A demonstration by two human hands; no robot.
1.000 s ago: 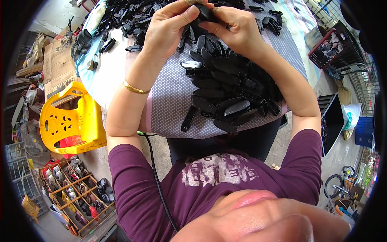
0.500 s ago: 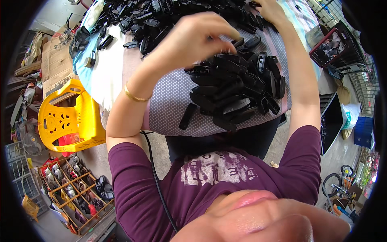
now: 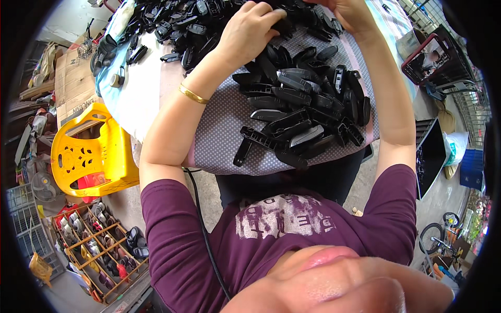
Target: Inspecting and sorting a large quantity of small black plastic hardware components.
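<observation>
Many long black plastic parts, with rounded ends and hollow undersides, lie in two heaps on a cloth-covered table. My left hand (image 3: 251,32) is at the near edge of the far heap (image 3: 195,28), fingers curled down round a black plastic part (image 3: 283,28). At the top edge, my right hand (image 3: 353,14) has its fingers bent inward and partly cut off by the picture; what they hold cannot be made out. Between my forearms, close to my body, sits the near heap (image 3: 300,99), its pieces lying at all angles.
The dotted grey cloth (image 3: 219,130) covers the table's near side. A yellow plastic chair (image 3: 88,151) stands at the left, with a shoe rack (image 3: 104,245) below it. A phone (image 3: 429,60) is propped at the right, above a black crate (image 3: 430,156). A cable (image 3: 201,224) hangs beside my left arm.
My left hand has moved away from the near heap to the far heap. Another black part now lies across the near heap's lower left. My right hand has shifted slightly up and left.
</observation>
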